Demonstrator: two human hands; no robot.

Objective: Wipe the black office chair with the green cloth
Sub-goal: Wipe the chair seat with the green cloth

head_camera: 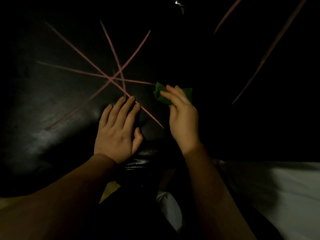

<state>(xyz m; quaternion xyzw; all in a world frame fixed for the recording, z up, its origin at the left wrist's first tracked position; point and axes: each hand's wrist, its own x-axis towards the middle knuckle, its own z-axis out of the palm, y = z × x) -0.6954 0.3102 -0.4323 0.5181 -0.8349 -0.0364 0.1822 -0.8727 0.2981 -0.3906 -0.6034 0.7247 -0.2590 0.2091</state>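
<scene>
The black office chair (52,104) fills the dark upper view, its glossy leather crossed by several thin pink lines that meet near the middle. My left hand (117,130) lies flat on the leather just below that crossing, fingers straight and together. To its right, my right hand (181,116) pinches the small crumpled green cloth (160,94) between thumb and fingers and holds it against or just above the dark chair surface. Most of the cloth is hidden behind the fingers.
White fabric (277,187) lies at the lower right, beside my right forearm. A bit of yellowish floor (109,191) shows between my forearms. A small bright glint (176,2) sits at the top. The scene is very dim.
</scene>
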